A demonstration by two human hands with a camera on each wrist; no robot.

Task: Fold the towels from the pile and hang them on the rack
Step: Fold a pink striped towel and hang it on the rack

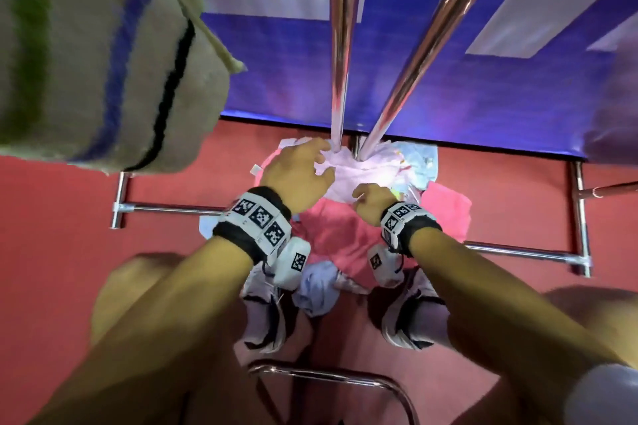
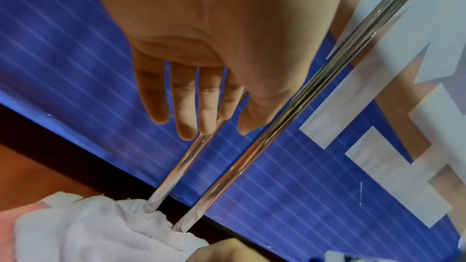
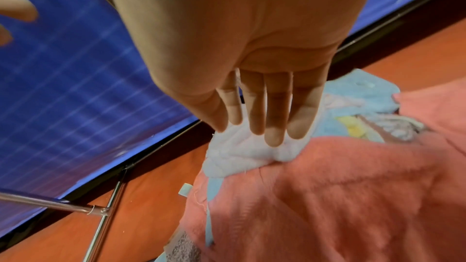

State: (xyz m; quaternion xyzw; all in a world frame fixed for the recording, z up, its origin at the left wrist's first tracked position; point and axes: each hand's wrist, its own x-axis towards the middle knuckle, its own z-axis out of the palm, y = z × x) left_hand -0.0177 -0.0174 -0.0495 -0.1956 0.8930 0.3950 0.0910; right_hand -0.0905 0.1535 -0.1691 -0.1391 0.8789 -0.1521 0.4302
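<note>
A pile of towels lies on the red floor under the chrome rack (image 1: 340, 45). On top is a white towel (image 1: 355, 172), over a pink towel (image 1: 341, 238) and a light blue patterned one (image 1: 416, 157). My left hand (image 1: 322, 164) hovers over the white towel's far left part, fingers straight and spread (image 2: 186, 111), just above the cloth (image 2: 88, 226). My right hand (image 1: 359, 195) reaches down with straight fingers (image 3: 274, 127); their tips touch the bunched white towel (image 3: 239, 154). A beige striped towel (image 1: 86, 55) hangs at upper left.
Two chrome bars (image 2: 201, 166) slant down into the pile right behind my hands. The rack's base rails (image 1: 172, 208) run left and right on the floor. A blue banner (image 1: 483, 97) stands behind. My shoes (image 1: 266, 314) and a chrome chair frame (image 1: 328, 376) are near me.
</note>
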